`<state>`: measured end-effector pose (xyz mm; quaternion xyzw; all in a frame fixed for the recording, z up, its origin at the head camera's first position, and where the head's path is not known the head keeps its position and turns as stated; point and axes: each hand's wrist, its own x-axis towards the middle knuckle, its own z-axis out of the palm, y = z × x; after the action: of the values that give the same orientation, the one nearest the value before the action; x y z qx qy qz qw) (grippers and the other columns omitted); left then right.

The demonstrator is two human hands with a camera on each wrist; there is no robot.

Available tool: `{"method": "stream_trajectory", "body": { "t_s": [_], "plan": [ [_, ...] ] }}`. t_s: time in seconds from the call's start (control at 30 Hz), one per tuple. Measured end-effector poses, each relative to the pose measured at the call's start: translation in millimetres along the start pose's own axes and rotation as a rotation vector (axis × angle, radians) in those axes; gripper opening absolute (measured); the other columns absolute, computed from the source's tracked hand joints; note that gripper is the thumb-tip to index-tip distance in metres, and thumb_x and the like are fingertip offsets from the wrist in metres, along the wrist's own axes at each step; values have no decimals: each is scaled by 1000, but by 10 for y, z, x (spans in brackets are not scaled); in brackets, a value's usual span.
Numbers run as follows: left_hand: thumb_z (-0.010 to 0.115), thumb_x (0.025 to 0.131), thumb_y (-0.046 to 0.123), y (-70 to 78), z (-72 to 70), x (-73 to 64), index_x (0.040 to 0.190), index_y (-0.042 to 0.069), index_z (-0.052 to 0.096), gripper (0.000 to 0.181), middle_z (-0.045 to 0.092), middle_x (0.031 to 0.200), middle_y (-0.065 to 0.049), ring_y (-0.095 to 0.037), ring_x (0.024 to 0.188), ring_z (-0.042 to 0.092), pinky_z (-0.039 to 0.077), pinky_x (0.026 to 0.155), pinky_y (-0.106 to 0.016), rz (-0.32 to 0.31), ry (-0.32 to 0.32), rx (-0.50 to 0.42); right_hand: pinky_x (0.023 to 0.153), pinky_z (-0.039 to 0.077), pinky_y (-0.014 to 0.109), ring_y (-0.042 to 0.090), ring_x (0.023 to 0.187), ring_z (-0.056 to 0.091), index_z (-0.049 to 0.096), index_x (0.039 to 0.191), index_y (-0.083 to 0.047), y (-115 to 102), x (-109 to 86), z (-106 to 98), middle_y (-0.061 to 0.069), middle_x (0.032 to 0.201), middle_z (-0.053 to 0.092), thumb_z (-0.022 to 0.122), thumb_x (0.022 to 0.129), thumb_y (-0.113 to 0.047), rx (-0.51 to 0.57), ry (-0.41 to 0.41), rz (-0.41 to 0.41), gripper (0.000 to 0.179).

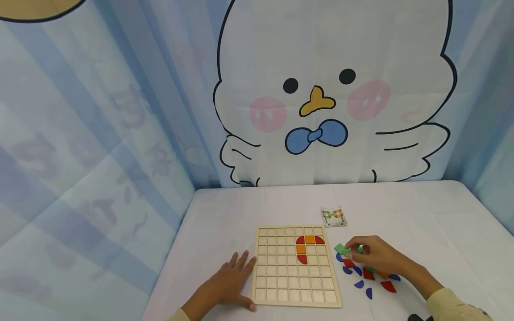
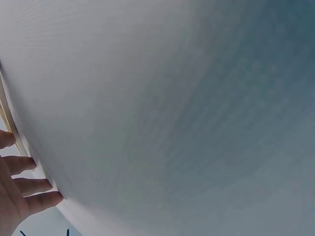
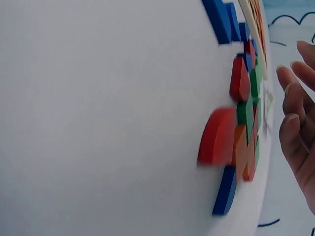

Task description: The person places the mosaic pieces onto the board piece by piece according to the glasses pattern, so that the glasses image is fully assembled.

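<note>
Pale blue curtain (image 1: 80,178): hangs along the left side of the bench (image 1: 217,214), which wears a white cloth.
Left hand (image 1: 230,281): rests on the bench left of the board, fingers straight and spread apart; the index fingertip meets the board's left edge, and the thumb tip lies by its near left corner.
Grid board (image 1: 277,269): lies flat, well in from the bench's left edge and far left corner.
Pieces in the grid: toward the board's far right corner, a red quarter-round (image 1: 300,240), an orange square (image 1: 309,240) and a second red quarter-round (image 1: 319,240) run in one row; below the first come another orange square (image 1: 301,249) and a third red quarter-round (image 1: 302,259).
Pattern card (image 1: 333,217): on the bench, just beyond the board's far right corner.
Loose pieces: scattered right of the board, with a green piece (image 1: 340,248) nearest the card, blue pieces (image 1: 359,284), red pieces (image 1: 388,286) and an orange piece (image 1: 383,275).
Right hand (image 1: 375,253): over the far end of the loose pieces, fingers bent, thumb and index tips close by green; I cannot tell whether they clamp a piece.
Dark object (image 1: 415,318): beside the right sleeve (image 1: 453,305), partly cut off.
</note>
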<state>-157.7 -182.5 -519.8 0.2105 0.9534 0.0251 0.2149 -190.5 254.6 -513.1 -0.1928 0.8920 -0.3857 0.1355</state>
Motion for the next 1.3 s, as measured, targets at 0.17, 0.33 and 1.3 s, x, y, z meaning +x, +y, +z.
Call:
{"method": "stream_trajectory", "body": {
  "t_s": [0.17,0.33,1.3],
  "plan": [
    [72,61,81,11,-21,-6,160,22,26,125,18,168,-14,-46,151,22,34,114,-62,-10,-6,-3,53,46,21,10,62,49,71,108,-10,201,-266,-165,-2,85,60,75,90,-27,-60,44,104,25],
    [71,61,82,16,-11,-10,160,21,26,125,19,168,-15,-46,151,22,34,113,-62,-10,-2,-1,60,47,19,7,69,48,73,108,-10,337,-458,-253,-4,89,64,82,83,-32,-166,91,188,35],
    [71,62,82,7,-7,-29,160,20,26,124,20,167,-16,-47,150,23,36,112,-62,14,23,6,67,51,16,1,73,49,78,98,-18,374,-589,-156,-10,90,66,84,80,-30,-241,91,157,22]
  ]
}}
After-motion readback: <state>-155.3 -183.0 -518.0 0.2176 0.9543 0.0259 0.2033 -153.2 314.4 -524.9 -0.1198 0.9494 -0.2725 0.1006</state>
